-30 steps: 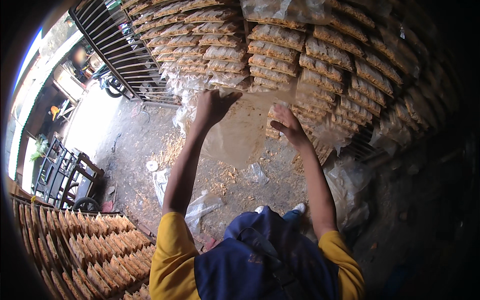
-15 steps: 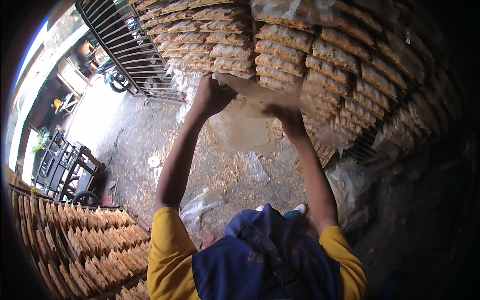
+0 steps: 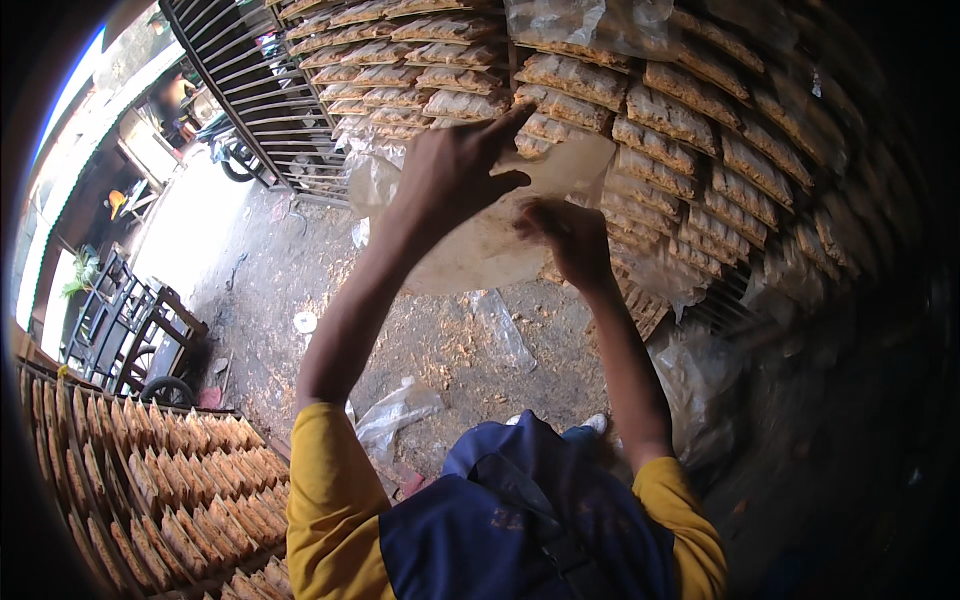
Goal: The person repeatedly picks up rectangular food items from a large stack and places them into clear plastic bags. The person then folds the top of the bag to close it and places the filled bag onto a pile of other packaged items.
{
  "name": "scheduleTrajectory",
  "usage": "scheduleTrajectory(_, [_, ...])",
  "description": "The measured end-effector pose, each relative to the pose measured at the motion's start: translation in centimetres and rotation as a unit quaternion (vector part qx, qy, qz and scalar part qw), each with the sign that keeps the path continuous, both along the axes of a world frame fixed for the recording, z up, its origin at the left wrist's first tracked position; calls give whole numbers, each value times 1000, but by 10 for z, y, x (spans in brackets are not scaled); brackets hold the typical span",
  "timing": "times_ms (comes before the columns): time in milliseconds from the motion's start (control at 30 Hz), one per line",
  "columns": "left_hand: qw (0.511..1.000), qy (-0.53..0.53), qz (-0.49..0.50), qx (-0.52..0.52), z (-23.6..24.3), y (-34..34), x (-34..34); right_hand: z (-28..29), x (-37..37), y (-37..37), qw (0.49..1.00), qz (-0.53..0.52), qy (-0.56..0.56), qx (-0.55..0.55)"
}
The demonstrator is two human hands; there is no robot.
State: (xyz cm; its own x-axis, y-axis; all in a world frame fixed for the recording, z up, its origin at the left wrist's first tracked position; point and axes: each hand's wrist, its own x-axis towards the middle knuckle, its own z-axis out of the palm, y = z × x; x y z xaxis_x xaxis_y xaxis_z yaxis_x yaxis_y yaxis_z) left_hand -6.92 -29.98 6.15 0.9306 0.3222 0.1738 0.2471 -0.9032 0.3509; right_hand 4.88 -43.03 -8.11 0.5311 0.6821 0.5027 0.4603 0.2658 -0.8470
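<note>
A cloudy, see-through plastic sheet (image 3: 480, 250) is spread in front of me, before a tall stack of packed goods. My left hand (image 3: 452, 172) is over its upper left part, open, with the index finger stretched forward and the thumb apart. My right hand (image 3: 572, 240) is at the sheet's right side. Its fingers are curled in against the sheet and look closed on it, though the fingertips are dark and slightly blurred. Beyond both hands, flat orange-brown slabs in clear wrapping (image 3: 570, 78) lie in rows on the rack.
At lower left, a slatted rack (image 3: 190, 480) holds rows of upright orange-brown pieces. Loose plastic (image 3: 395, 415) and crumbs litter the floor (image 3: 270, 260). A larger crumpled plastic bag (image 3: 700, 390) sits right of my right arm. A dark wheeled cart (image 3: 130, 330) stands at left near the bright opening.
My left hand has gone from a closed grip on the plastic to spread fingers, and has moved slightly right. The plastic, stretched between both hands before, now spreads out below them.
</note>
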Motion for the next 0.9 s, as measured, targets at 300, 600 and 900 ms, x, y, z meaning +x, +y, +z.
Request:
scheduleTrajectory(300, [974,6,-221,-55,-36,12,28,11,8,-12,986,-15,-161,34])
scheduleTrajectory(600, [956,-200,-201,80,-47,7,44,-16,27,-27,995,-5,-98,-15])
scheduleTrajectory(900, [926,-291,-111,212,6,31,41,-78,46,-34,994,43,77,-66])
